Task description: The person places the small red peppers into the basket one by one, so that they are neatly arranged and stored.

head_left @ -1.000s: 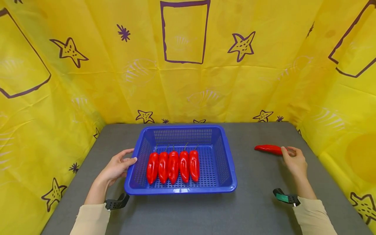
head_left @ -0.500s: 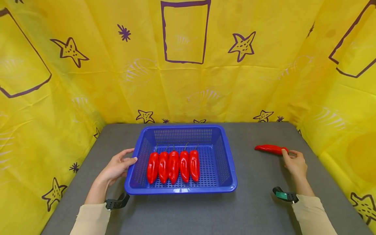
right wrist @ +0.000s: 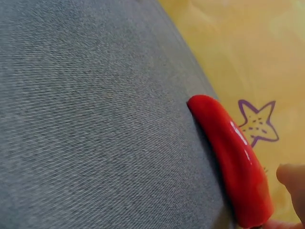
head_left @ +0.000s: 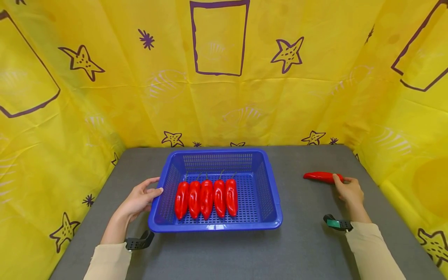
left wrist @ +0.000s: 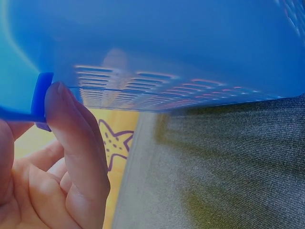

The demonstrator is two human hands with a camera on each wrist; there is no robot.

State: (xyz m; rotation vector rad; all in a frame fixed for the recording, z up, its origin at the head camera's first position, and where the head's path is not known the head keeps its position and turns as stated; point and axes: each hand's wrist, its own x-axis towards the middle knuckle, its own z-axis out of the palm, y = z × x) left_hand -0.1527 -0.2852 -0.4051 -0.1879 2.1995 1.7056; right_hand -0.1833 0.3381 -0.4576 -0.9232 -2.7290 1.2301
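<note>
A blue plastic basket (head_left: 267, 186) stands on the grey table with several red chili peppers (head_left: 206, 198) lined up inside, stems pointing away. My left hand (head_left: 141, 198) pinches the basket's left rim, thumb on top; the left wrist view shows fingers under the rim (left wrist: 42, 98). To the right, a single red chili pepper (head_left: 318, 177) lies crosswise on the table, its tip toward the basket. My right hand (head_left: 350, 192) is at its stem end, thumb over it. In the right wrist view one digit stands apart from the pepper (right wrist: 233, 160), and another is beside its stem end.
The dark grey tabletop (head_left: 217, 256) stretches in front of the basket and between it and the lone pepper. A yellow patterned cloth (head_left: 224, 105) encloses the table at the back and sides. Black wrist straps (head_left: 140, 241) sit on both forearms.
My right hand has shifted slightly left along the lone pepper's stem end. The left hand and the basket stay in place.
</note>
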